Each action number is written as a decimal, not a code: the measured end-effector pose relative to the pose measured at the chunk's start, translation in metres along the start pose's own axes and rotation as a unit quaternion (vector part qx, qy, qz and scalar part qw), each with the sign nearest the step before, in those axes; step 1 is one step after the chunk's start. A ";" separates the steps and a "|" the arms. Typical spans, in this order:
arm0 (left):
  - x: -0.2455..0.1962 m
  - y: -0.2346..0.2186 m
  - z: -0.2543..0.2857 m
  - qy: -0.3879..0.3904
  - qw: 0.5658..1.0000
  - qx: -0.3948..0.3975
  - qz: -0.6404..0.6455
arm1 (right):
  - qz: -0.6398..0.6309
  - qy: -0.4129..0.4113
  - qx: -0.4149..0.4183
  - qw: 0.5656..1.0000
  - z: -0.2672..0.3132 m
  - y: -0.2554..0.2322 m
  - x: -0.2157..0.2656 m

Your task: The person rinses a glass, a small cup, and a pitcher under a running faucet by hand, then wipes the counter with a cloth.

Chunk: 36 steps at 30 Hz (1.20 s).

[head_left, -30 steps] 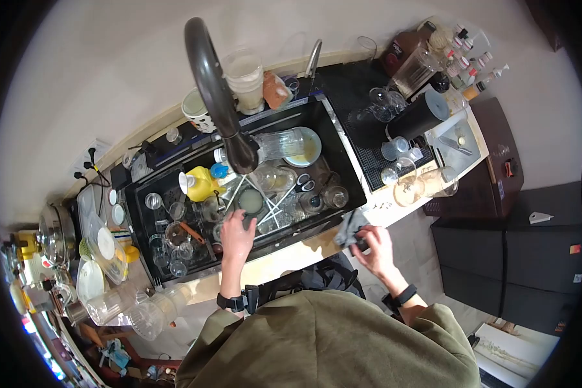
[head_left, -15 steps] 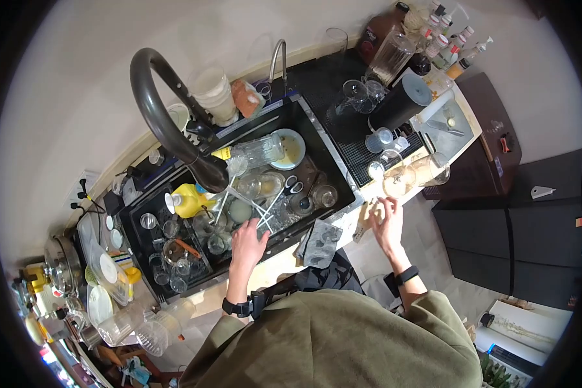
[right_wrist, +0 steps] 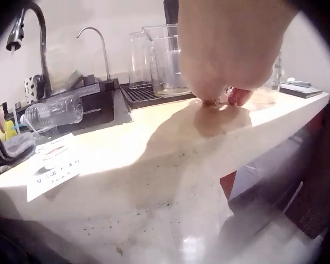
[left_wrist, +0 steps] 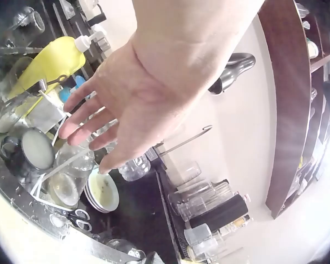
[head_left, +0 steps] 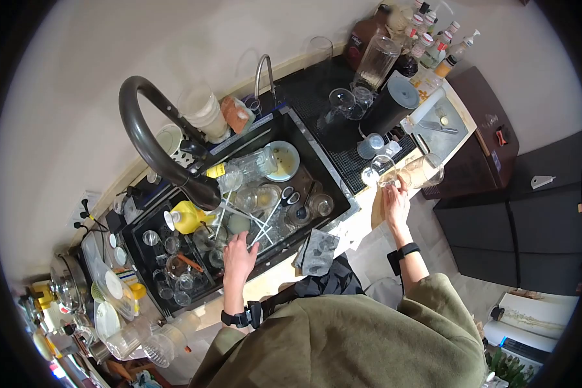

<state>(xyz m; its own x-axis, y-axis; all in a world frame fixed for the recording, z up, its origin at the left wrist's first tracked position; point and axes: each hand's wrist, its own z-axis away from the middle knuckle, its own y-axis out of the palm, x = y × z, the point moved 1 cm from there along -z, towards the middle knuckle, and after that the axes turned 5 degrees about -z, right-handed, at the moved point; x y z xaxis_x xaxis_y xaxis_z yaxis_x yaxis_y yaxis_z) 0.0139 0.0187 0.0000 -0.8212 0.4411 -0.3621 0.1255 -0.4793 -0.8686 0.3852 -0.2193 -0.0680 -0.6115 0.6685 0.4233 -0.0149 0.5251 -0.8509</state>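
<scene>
Fingers of the left hand [head_left: 239, 257] [left_wrist: 137, 104] are spread and hold nothing, over the front of the black sink [head_left: 330, 158]. Beneath them are white straws [head_left: 260, 226] and a dark cup of cloudy liquid [left_wrist: 37, 148]. On the counter right of the sink, the right hand [head_left: 396, 208] [right_wrist: 231, 66] has its fingertips at the near side of clear glass vessels [head_left: 423, 171]. Whether it grips one is hidden by the hand in the right wrist view. A grey cloth [head_left: 318, 252] [right_wrist: 11, 154] lies over the counter's front edge, away from both hands.
Glassware, scissors [head_left: 290, 196], a yellow bottle [head_left: 187, 217] and a bowl [head_left: 283, 160] crowd the sink, under a dark faucet [head_left: 142, 136]. A printed card [right_wrist: 55, 165] hangs over the counter edge. Bottles [head_left: 433, 48] and a black cylinder [head_left: 391, 107] stand at the back right.
The right hand has let go of the grey cloth, now spread over the counter edge, and moved right to the glass vessels. The left hand remains over the sink's front; the head view has shifted.
</scene>
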 end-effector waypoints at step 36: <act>0.004 0.015 0.054 0.225 0.969 0.034 -0.100 | -0.394 0.361 -0.163 0.829 0.206 -0.077 0.078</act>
<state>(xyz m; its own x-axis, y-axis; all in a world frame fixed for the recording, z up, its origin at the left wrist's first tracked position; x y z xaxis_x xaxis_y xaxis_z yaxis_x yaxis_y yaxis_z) -0.0178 -0.0276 0.0040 -0.4967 0.8094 -0.3133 -0.0602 -0.3922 -0.9179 0.1754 -0.3160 -0.0333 0.1225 0.1289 0.9841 0.1018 0.9847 -0.1417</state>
